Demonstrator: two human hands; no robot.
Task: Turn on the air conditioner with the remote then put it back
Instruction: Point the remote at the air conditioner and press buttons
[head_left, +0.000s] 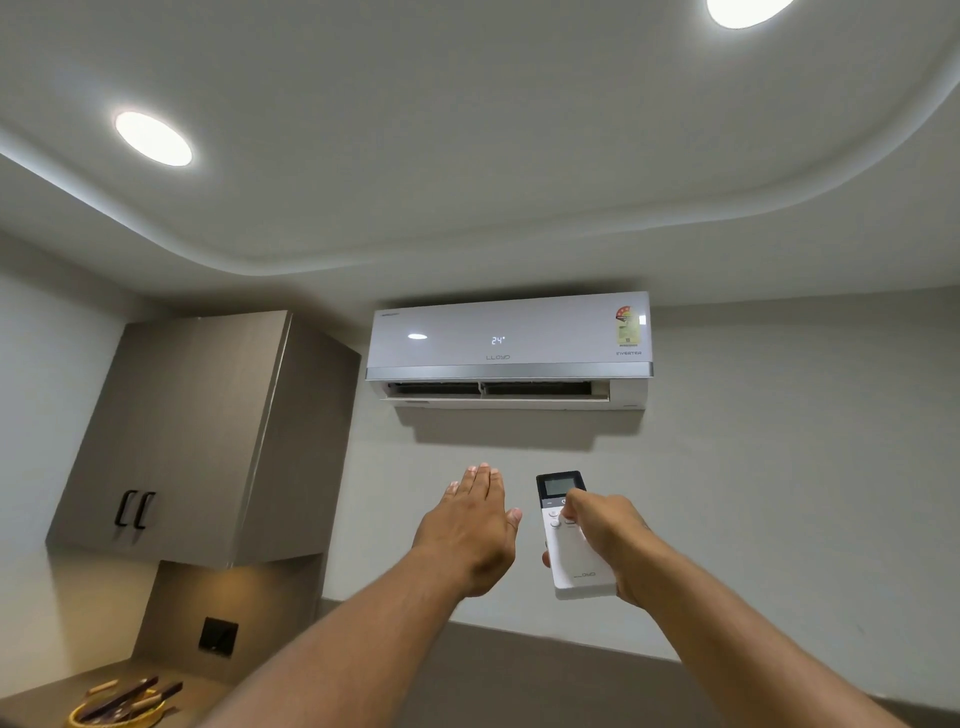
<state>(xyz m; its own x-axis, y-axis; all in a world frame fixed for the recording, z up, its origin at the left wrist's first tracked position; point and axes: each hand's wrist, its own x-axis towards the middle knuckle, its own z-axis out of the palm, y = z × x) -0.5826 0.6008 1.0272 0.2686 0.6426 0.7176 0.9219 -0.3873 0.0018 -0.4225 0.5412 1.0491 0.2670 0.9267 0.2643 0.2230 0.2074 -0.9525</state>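
Note:
A white wall air conditioner (509, 343) hangs high on the wall ahead. Its front shows a lit 24 and its bottom flap stands open. My right hand (608, 540) holds a white remote (569, 556) with a dark screen at its top, pointed up at the unit. The thumb rests on the buttons just under the screen. My left hand (472, 525) is raised beside the remote, flat, fingers together and stretched out, holding nothing.
A grey wall cabinet (197, 441) with two black handles hangs at the left. Below it a counter carries a yellow basket (122, 709) with dark utensils, and a black wall socket (218, 636) sits behind. Two round ceiling lights are lit.

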